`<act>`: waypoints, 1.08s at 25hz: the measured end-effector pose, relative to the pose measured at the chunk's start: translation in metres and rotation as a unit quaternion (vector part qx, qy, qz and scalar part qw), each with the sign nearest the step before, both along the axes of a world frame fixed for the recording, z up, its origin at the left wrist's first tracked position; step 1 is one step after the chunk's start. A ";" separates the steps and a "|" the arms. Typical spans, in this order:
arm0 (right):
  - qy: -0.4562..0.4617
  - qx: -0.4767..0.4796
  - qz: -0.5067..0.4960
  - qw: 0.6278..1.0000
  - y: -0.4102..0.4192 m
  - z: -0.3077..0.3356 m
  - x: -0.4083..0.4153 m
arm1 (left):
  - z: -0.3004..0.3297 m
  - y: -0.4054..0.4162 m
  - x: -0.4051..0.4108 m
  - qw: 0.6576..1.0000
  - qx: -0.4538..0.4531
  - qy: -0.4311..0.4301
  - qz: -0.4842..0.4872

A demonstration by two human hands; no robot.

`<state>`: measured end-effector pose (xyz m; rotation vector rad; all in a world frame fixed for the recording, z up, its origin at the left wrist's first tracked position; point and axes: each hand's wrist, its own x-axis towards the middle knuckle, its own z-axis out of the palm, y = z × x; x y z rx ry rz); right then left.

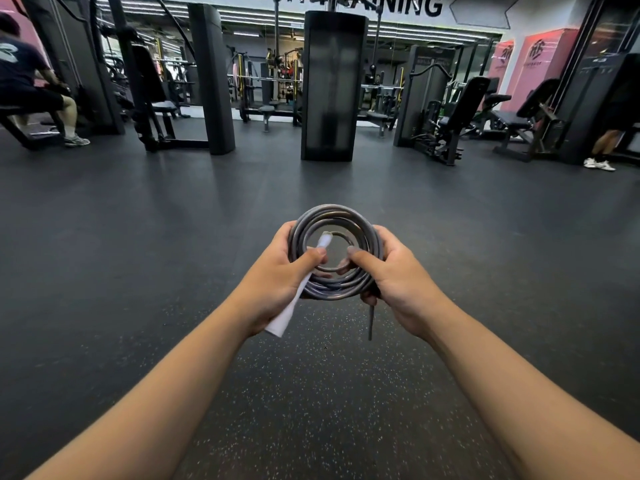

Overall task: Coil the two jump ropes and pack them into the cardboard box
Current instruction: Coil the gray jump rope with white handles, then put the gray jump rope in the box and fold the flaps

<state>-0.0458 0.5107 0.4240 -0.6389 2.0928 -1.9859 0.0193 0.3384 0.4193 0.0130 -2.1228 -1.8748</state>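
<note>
Both hands, left hand (277, 275) and right hand (394, 275), grip one coiled jump rope (334, 216) (white handle (287, 313) included); next, securing the loose tail, since no box shows.

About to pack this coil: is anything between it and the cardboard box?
Cannot say: no cardboard box shows in this view. Both the left hand and right hand grip the coiled jump rope over the bare gym floor.
</note>
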 end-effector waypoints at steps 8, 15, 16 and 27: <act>0.003 0.007 0.054 0.998 -0.065 0.009 0.022 | 0.010 -0.055 0.034 0.997 -0.010 -0.037 0.066; -0.066 -0.053 0.168 0.982 -0.186 -0.002 0.064 | 0.005 -0.164 0.110 0.983 0.010 -0.080 0.162; -0.072 -0.060 0.193 0.977 -0.205 -0.006 0.073 | 0.001 -0.180 0.124 0.979 0.010 -0.082 0.185; -0.033 0.018 0.449 0.893 -0.373 -0.006 0.265 | 0.026 -0.269 0.379 0.869 -0.056 -0.153 0.468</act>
